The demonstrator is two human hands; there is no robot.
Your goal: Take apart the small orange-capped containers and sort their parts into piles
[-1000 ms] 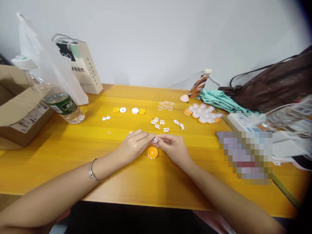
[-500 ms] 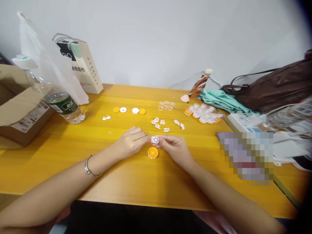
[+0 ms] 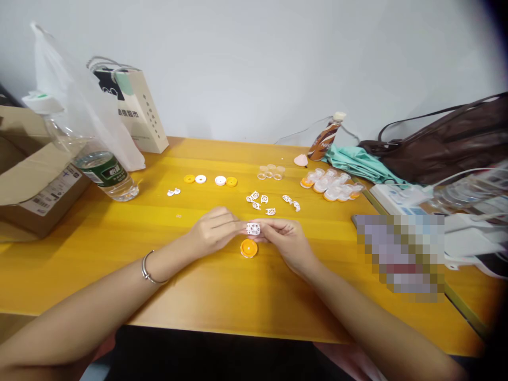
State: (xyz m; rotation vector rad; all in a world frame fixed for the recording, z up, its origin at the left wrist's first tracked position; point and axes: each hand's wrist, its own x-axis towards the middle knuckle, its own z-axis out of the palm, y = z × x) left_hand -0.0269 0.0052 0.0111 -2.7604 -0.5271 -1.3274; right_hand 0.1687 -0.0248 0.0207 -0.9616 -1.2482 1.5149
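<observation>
A small white openwork plastic piece (image 3: 253, 229) is held between the fingertips of my left hand (image 3: 216, 228) and my right hand (image 3: 286, 239), a little above the table. Both hands are closed in a pinch, one at each side of it. Just below, an orange round cap (image 3: 249, 248) with a pale rim lies on the table. Beyond my hands are several loose white openwork pieces (image 3: 264, 199), like the one I hold. Farther back lie a pair of yellow and white discs (image 3: 220, 180), another such pair (image 3: 200, 179), and two small white knobs (image 3: 173, 191).
Clear ring-shaped cups (image 3: 271, 172) and clear assemblies with orange bases (image 3: 332, 185) stand at the back right. A brown bottle (image 3: 324, 138), teal cloth (image 3: 363, 164) and dark bag (image 3: 444, 140) are beyond. At left are a water bottle (image 3: 103, 169) and a cardboard box (image 3: 37, 180).
The white openwork piece has turned slightly, so more of its spoked face shows, and shifted a little to the right. My hands have barely moved.
</observation>
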